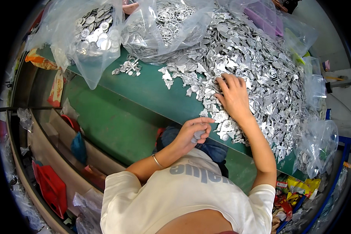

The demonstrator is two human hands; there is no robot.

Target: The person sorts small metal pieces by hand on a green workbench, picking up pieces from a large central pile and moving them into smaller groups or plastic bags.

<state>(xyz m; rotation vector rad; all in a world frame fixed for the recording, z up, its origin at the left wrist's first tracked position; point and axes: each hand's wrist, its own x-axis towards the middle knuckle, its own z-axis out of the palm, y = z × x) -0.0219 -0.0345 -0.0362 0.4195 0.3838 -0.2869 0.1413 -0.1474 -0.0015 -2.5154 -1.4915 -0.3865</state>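
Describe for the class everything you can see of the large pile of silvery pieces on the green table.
The large pile is a loose heap of many small, flat, grey-silver pieces that look like metal: some solid, others pierced or with shaped outlines. It covers the right part of the green table, thinning at its left edge to scattered pieces. The right hand touches its left side. A clear plastic bag of silvery pieces sits beside its upper left.

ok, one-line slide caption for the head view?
Left hand holding flat grey discs, right hand on a heap of silvery pieces, green table.
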